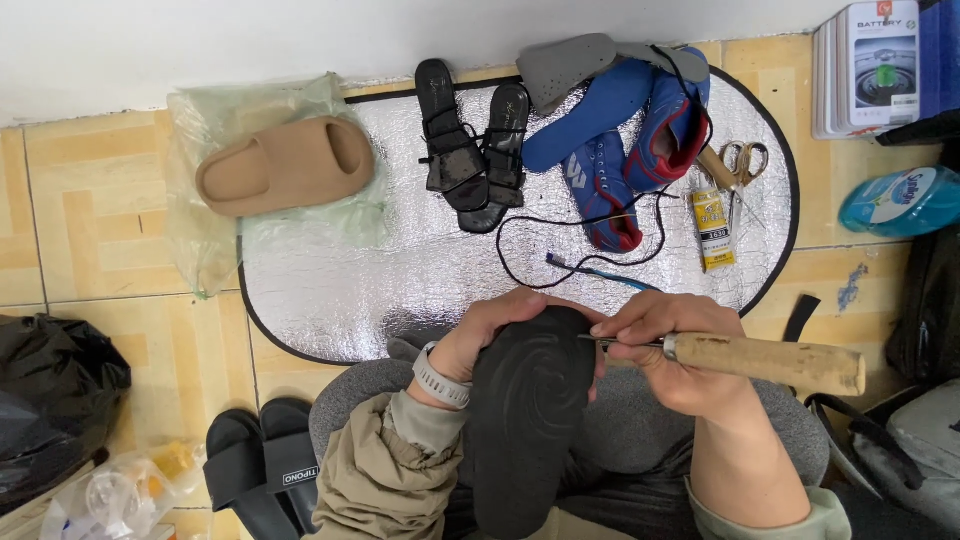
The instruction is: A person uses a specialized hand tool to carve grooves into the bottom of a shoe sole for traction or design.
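Note:
A black shoe sole (525,410) rests bottom-up on my lap, its patterned tread facing me. My left hand (490,330) wraps around the toe end of the sole and holds it steady; a grey watch sits on that wrist. My right hand (670,345) grips a wooden-handled awl (765,362), whose thin metal tip touches the right edge of the sole near the toe.
A silver foil mat (380,270) lies ahead on the tiled floor. On it are black strappy sandals (472,140), blue shoe parts (625,130) with a black cord, scissors (745,160) and a glue tube (713,228). A tan slide (285,165) lies left; black slippers (265,465) sit near my knee.

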